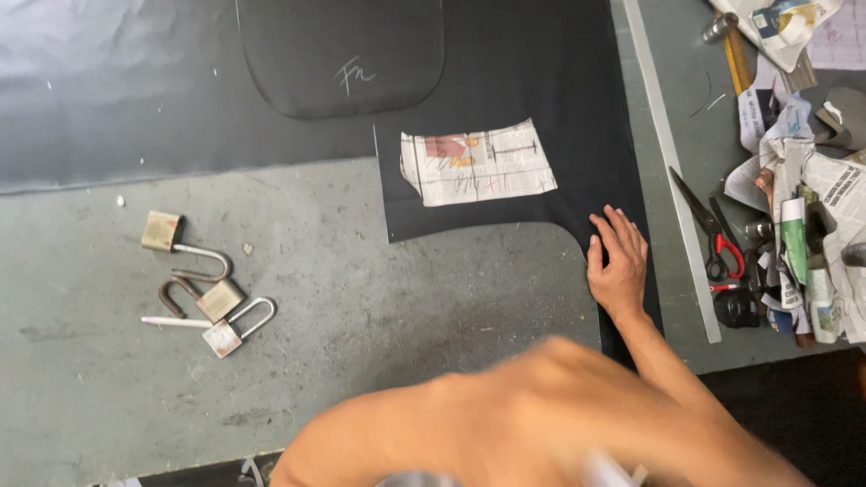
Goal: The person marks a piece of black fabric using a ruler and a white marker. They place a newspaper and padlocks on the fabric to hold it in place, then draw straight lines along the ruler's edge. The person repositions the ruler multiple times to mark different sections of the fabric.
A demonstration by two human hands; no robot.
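- Grip first: only one hand [619, 263] shows clearly, reaching in from the near right. It lies flat with the fingers spread, pressing down on the black sheet [541, 90] and pinching nothing.
- Whether that hand is the person's left or right I cannot tell for sure; it comes from the right side of the view, so I take it as the right hand. The other hand is out of sight, lost behind a blurred bare arm [505, 415] that fills the near middle.
- Far left: dark sheet material covers the far part of the grey table [361, 298].
- Left, near the middle of the bare table: three padlocks [203, 289] lie in a loose cluster, shackles open, with a white stick of chalk [171, 321] just beside them.
- Far middle: a rounded black cut piece [343, 54] with a chalk mark rests on the black sheet.
- Middle: a rectangular newspaper pattern [478, 162] lies on the black sheet, apart from the hand and farther away than it.
- The black sheet's cut edge curves down toward the hand, which rests on its narrow right strip.
- Right of the hand: a long metal ruler [672, 162] runs near to far.
- Beyond the ruler: scissors with red handles [717, 234] lie on the table.
- Far right: a heap of newspaper scraps [812, 198], mixed with small tools; no container can be made out among them.
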